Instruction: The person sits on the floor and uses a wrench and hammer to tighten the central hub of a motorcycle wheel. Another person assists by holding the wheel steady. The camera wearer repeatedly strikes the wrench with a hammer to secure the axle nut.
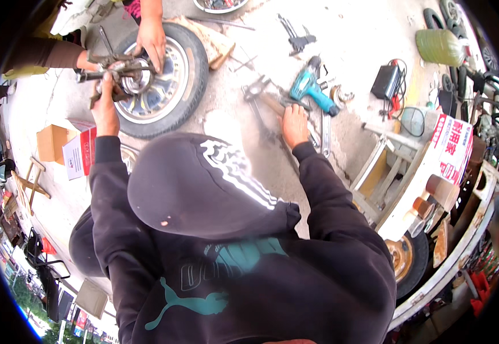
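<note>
Wheel and hub tool on a concrete floor, seen from above. The spoked wheel (172, 86), with its black tyre (199, 63), lies flat toward the person's left, and a dark metal puller (124, 70) sits over its centre. The person's left hand (106, 109) is closed around a near part of the puller, thumb uppermost. A co-worker's hand (151, 43) reaches down from the far side, its fingers at the hub beside the puller; the co-worker's other hand (85, 60) is at the puller's left end, its grip largely hidden. The person's right hand (295, 125) is closed on the handle end of a hammer (257, 88), whose head points away to the left. Just beyond this hand lies a teal cordless power tool (312, 90); nearer the person, a wrench (326, 135) lies lengthwise. A wooden block (218, 49) is beside the tyre's far right edge, and a black box with a cable (386, 81) stands farther right.
</note>
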`<state>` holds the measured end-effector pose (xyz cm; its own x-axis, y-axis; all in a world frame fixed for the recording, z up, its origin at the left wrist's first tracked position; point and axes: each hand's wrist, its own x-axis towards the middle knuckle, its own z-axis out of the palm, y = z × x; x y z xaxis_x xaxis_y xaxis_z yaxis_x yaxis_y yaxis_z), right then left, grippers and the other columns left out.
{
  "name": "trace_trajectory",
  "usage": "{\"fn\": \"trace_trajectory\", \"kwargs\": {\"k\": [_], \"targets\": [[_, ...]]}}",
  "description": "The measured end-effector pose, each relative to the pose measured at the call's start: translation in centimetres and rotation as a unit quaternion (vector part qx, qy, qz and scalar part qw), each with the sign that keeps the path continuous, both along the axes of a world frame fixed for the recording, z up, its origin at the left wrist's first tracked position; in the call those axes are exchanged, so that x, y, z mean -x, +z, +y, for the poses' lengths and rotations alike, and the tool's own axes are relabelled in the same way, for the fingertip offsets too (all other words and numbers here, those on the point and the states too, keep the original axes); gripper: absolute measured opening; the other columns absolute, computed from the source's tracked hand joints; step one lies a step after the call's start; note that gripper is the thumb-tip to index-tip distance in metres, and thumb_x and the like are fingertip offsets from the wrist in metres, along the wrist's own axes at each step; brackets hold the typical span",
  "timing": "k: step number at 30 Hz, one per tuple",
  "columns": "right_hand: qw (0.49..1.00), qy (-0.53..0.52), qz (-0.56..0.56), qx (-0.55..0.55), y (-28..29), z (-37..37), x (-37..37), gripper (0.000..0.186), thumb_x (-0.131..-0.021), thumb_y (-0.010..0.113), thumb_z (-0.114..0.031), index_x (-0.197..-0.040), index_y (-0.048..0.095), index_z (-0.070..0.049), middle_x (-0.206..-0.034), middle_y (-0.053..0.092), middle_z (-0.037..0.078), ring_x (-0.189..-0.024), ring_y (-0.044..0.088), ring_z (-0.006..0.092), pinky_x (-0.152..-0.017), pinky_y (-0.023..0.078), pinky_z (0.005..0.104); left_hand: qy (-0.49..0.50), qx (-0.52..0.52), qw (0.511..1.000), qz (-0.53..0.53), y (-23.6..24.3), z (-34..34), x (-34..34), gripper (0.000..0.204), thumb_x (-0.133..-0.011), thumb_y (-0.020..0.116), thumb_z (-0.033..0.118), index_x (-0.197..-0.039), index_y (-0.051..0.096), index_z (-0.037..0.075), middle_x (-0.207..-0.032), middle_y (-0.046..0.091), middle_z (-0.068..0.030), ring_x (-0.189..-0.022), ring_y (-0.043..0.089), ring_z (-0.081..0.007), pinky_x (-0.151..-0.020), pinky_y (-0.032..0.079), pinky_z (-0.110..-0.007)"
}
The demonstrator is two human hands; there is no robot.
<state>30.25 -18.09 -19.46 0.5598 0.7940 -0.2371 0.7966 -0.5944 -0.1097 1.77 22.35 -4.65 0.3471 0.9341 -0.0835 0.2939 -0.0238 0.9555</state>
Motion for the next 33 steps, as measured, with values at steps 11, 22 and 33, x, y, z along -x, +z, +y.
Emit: {"fn": "trace_trajectory", "kwargs": {"k": [11,22,33], "targets": [[0.673,0.727,0.123,-0.057,-9.7,6.2,-2.1,0.013,-0.080,0.062,-0.026,-0.082,0.067,-0.014,-0.099,0.061,0.007,-0.096,0.060,0.0226,-0.086,0.048,0.0415,0.020,0.014,0.987,-0.157,0.9,-0.4,-2.3,0.043,-0.097,0.068,0.015,-0.135,0.051,0.001,-0.118,0.063,-0.0058,-0.105,0.058,-0.0131,-0.090,0.048,-0.028],[0.621,0.775,0.112,-0.040,-6.7,6.1,-2.3,0.024,-0.082,0.066,-0.033,-0.099,0.063,-0.016,-0.097,0.060,0.005,-0.099,0.058,0.0240,-0.079,0.052,0.0427,-0.004,-0.019,0.990,-0.142,0.9,-0.1,-0.7,0.038,-0.096,0.070,0.015,-0.128,0.060,-0.001,-0.114,0.067,-0.0058,-0.103,0.060,-0.0124,-0.090,0.047,-0.027],[0.944,0.203,0.224,-0.136,20.2,10.9,-2.7,0.030,-0.096,0.065,-0.014,-0.114,0.051,0.005,-0.096,0.068,0.029,-0.090,0.065,0.0484,-0.076,0.051,0.0504,-0.003,-0.017,0.987,-0.157,0.9,0.1,-0.9,0.064,-0.087,0.079,0.028,-0.143,0.056,0.009,-0.113,0.067,-0.0061,-0.099,0.063,-0.0118,-0.086,0.050,-0.028]]}}
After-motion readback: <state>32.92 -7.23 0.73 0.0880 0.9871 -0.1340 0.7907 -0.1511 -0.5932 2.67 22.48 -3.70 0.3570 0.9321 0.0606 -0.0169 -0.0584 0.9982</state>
